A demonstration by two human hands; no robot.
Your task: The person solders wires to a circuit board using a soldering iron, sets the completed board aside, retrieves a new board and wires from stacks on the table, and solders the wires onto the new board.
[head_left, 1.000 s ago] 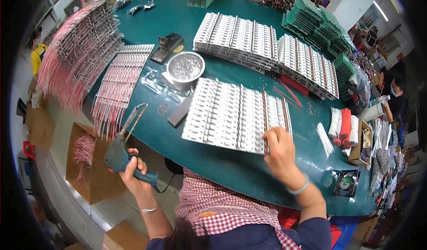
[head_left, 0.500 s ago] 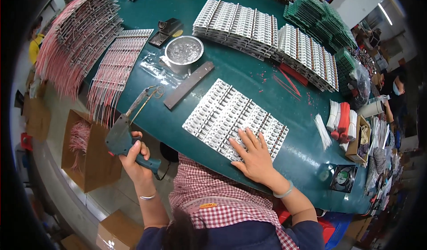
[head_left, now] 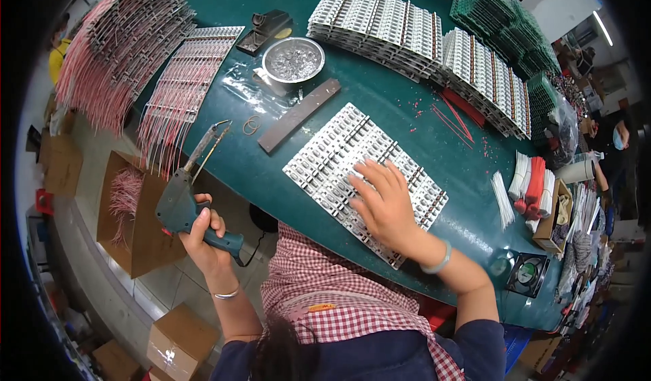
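My left hand [head_left: 207, 247] is wrapped round the handle of a dark green soldering gun [head_left: 179, 201]. The gun's tip, with a thin solder wire beside it, points up over the table's near edge. In front of me a white panel of small boards [head_left: 337, 145] lies at a slant, crossed by dark strips. My right hand [head_left: 388, 213] is over its right part, fingers loosely spread and nothing in them. Whether the fingertips touch the panel I cannot tell. Left of the panel lies a flat brown bar [head_left: 298, 116], with a coil of thin wire [head_left: 251, 125] near it.
A metal bowl [head_left: 293, 60] of silvery bits stands behind the bar. White panels [head_left: 373, 28] are stacked at the back; panels with pink wires [head_left: 129, 42] rise at left. Wire bundles [head_left: 532, 188] and a small fan [head_left: 527, 274] sit at right. A cardboard box [head_left: 146, 228] is below left.
My right hand has shifted away from the panel's near edge toward its middle, its fingers less flat. The gun remains in my left hand. The whole view has shifted slightly.
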